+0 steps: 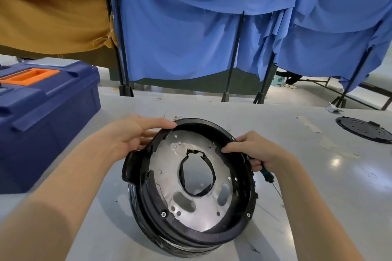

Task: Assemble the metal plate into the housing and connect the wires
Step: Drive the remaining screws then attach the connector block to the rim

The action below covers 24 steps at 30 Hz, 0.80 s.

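– While the housing (pixel 191 237) is propped on its edge on the desk (pixel 318 197), what could be lost?
– Balance, it is judged. It is stood tilted on its lower rim and is steadied only by the left hand (pixel 131 133), whose fingers are laid nearly straight against the upper left rim, and by the right hand (pixel 258 150), whose thumb is hooked over the right rim.
– Is the right hand fully given to it?
– No. Its other fingers are curled round the screwdriver (pixel 267 176), so the grip is shared. The smooth black plastic could be let slip, and the thin shaft could be scraped on the glossy grey top.
– And the metal plate (pixel 163 167)?
– It is seated inside the housing: flat, dull silver, pierced with small holes, oblong slots and a large centre opening edged with ragged black material. A few screw heads are seen on the rim. Whether the plate is fastened all round cannot be told, so it might be tipped out.
– Wires?
– None can be made out.
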Motion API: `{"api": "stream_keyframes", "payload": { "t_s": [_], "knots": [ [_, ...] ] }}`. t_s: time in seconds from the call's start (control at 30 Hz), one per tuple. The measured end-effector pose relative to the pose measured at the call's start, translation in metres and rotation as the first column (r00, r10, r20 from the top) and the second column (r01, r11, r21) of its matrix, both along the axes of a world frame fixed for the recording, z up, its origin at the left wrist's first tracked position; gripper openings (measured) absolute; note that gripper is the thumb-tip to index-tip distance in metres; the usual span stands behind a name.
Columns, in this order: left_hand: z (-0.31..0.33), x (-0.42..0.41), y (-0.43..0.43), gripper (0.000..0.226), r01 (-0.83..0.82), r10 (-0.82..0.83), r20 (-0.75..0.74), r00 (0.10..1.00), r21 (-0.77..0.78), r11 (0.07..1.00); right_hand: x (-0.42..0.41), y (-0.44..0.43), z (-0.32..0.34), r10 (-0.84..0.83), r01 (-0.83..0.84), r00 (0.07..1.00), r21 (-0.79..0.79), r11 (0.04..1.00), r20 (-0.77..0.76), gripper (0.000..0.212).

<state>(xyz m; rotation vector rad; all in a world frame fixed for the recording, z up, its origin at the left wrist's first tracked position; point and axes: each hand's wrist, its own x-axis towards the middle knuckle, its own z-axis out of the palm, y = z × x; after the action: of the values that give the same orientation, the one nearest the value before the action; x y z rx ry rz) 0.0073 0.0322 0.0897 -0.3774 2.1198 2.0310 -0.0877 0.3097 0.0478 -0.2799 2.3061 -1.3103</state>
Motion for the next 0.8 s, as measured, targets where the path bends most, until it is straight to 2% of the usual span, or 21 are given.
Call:
{"api": "stream_keyframes", "payload": {
  "t_s": [0.13,0.27,0.37,0.47,0.57,0.73,0.8],
  "knots": [
    [-0.013,-0.005,-0.004,0.05,-0.045,0.045,0.006,0.999,-0.01,0.999,-0.002,-0.005,0.0,-0.012,0.012,1.0,0.025,1.0,0.016,0.036],
    [-0.024,-0.008,-0.009,0.078,-0.11,0.11,0.057,0.992,-0.004,0.994,-0.003,-0.009,-0.002,-0.006,0.006,1.0,0.084,0.996,-0.002,0.06],
    [-0.035,-0.008,-0.012,0.085,-0.155,0.153,0.099,0.983,0.009,0.988,-0.006,-0.001,-0.007,0.018,-0.019,1.0,0.06,0.998,0.019,0.074],
    [-0.048,-0.006,-0.015,0.077,-0.183,0.178,0.136,0.975,0.028,0.983,-0.006,0.011,-0.008,0.022,-0.022,0.997,-0.01,1.0,0.067,0.058],
    [-0.059,-0.005,-0.016,0.067,-0.196,0.187,0.158,0.97,0.041,0.98,-0.007,0.02,-0.013,0.043,-0.039,0.993,-0.038,0.999,0.107,0.06],
    [-0.07,-0.004,-0.017,0.043,-0.146,0.15,0.116,0.982,-0.043,0.988,-0.006,0.015,-0.019,0.027,-0.021,0.996,-0.07,0.997,0.083,0.032],
    [-0.073,-0.004,-0.017,0.048,-0.124,0.127,0.088,0.988,-0.043,0.991,-0.008,0.011,-0.022,-0.002,0.007,0.998,-0.071,0.997,0.065,0.032]
  ]
}}
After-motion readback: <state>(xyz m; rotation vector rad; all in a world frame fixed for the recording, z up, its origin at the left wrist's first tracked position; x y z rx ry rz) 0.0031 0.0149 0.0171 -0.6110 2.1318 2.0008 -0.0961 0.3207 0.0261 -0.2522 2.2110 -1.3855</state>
